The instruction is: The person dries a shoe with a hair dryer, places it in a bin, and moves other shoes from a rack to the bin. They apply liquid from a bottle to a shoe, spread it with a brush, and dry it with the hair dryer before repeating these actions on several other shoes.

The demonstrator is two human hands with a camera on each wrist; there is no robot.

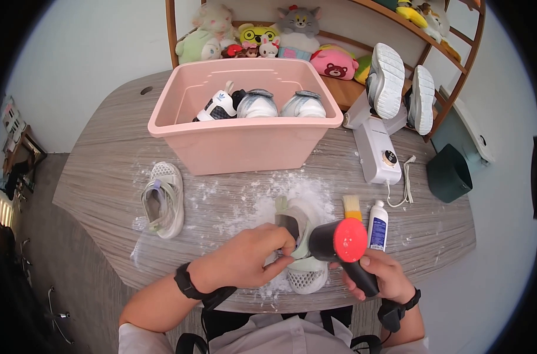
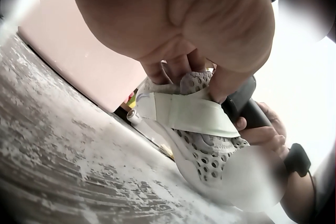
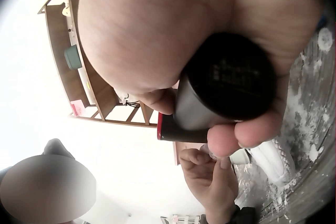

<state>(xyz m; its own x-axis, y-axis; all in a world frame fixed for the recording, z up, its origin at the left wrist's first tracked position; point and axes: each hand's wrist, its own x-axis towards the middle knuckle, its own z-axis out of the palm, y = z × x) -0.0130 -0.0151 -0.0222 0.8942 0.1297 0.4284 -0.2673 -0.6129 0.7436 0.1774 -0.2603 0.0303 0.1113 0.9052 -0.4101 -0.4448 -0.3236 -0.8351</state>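
Note:
My left hand point(image 1: 248, 256) grips a pale sandal-like shoe point(image 1: 308, 278) at its ankle opening, fingers inside and thumb by the strap. The shoe stands on the table with its perforated toe toward me; in the left wrist view its pale green strap point(image 2: 197, 113) crosses the upper. With my right hand point(image 1: 389, 276) I hold a black pistol-shaped device with a red round end point(image 1: 351, 241) by its handle point(image 3: 231, 77). The device's black head sits close over the shoe's right side. My left fingertips are partly hidden inside the shoe.
A matching shoe point(image 1: 163, 200) lies at left. Behind stands a pink bin point(image 1: 239, 147) holding several shoes. White residue point(image 1: 304, 186) covers the table around the work. At right are a brush point(image 1: 352, 207), a white bottle point(image 1: 377, 226) and a shoe dryer point(image 1: 374, 150) bearing two shoes.

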